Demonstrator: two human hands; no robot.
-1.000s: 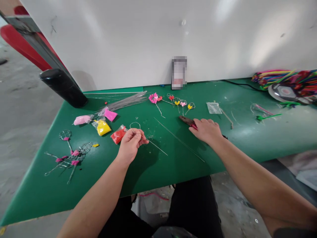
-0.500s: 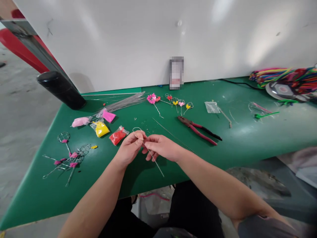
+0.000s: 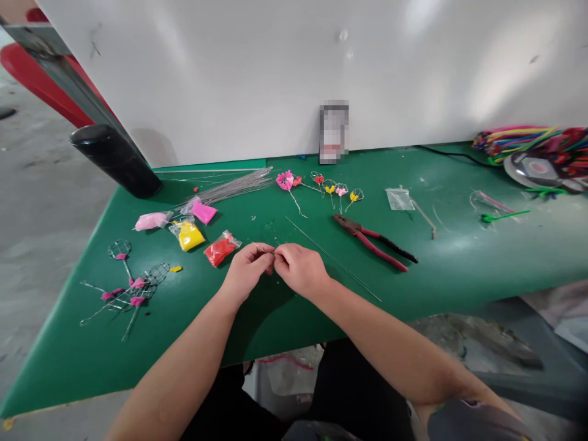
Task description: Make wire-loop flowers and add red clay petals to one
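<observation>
While the left hand (image 3: 247, 274) and right hand (image 3: 299, 269) pinch thin steel wire (image 3: 261, 246) with closed fingers (image 3: 285, 253), red-handled pliers (image 3: 369, 243) lie to the right.

Red-handled pliers (image 3: 381, 252) lie open on the green workbench (image 3: 459, 263) (bags of red clay (image 3: 221, 250) and yellow clay (image 3: 188, 236) sit further left).

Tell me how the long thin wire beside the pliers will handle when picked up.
The wire likely feels stiff yet springy, since it lies straight on the table. It looks light, and so slim it may roll when pushed.
</observation>
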